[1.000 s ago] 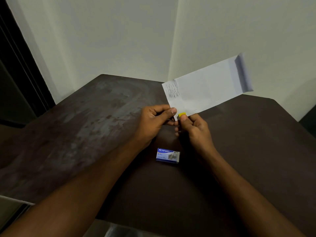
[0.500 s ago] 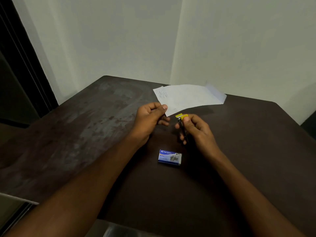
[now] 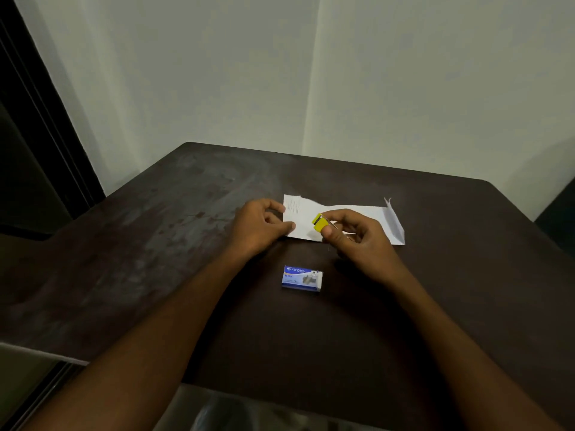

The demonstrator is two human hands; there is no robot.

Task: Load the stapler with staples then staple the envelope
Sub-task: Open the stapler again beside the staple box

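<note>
A white envelope [image 3: 370, 217] lies flat on the dark table [image 3: 155, 244], its flap raised at the right end. My left hand [image 3: 259, 227] pinches the envelope's left edge between thumb and fingers. My right hand [image 3: 357, 237] grips a small yellow stapler [image 3: 319, 223], whose yellow end points left over the envelope's near edge. Most of the stapler is hidden inside that hand. A small blue and white staple box [image 3: 301, 278] sits on the table nearer to me, between my two forearms.
The table stands in a corner, with pale walls [image 3: 217, 73] behind it. A dark door frame [image 3: 40, 126] runs down the left side. The table's near edge [image 3: 280, 396] is just below my forearms.
The envelope was held up in the air and has come down flat onto the table. My right hand with the stapler has moved over the envelope's near edge.
</note>
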